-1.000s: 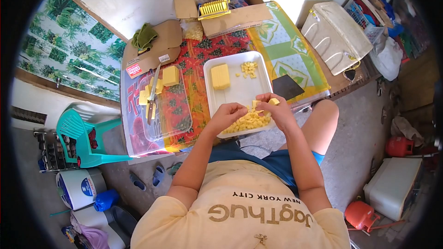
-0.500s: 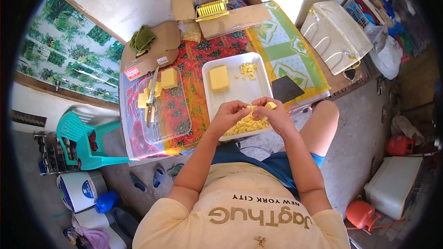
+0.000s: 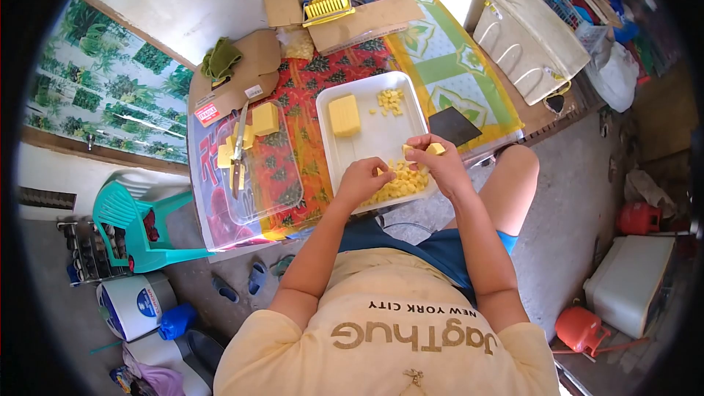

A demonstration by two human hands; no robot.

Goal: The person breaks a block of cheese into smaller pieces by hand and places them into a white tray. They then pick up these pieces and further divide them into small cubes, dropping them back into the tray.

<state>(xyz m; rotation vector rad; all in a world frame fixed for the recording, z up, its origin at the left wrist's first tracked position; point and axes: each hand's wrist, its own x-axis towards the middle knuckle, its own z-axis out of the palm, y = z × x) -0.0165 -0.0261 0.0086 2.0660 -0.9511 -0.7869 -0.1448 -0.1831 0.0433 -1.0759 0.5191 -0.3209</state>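
A white tray point(image 3: 328, 154) in front of me holds a yellow cheese block point(image 3: 344, 116), a few small cheese cubes point(image 3: 390, 102) at its far right and a heap of cheese cubes point(image 3: 400, 185) at the near end. My right hand point(image 3: 445, 170) pinches a cheese stick point(image 3: 435, 149) above the tray's right edge, fingers closed around it. Left of it, my left hand point(image 3: 359, 182) hovers at the heap's edge with thumb and fingertips pressed together. Whatever lies between those fingertips is too small to make out.
On the left, a clear plastic tray lid point(image 3: 282, 202) bears a knife point(image 3: 239, 148), another cheese block point(image 3: 265, 119) and cut slices. Behind stand a cardboard box point(image 3: 374, 28) and a yellow slicer point(image 3: 328, 7). A dark flat sheet point(image 3: 453, 127) lies right of the white tray.
My hands, together on the cheese half a second ago, have moved apart. The right one went up and rightward with the cheese stick; the left one stayed low by the heap.
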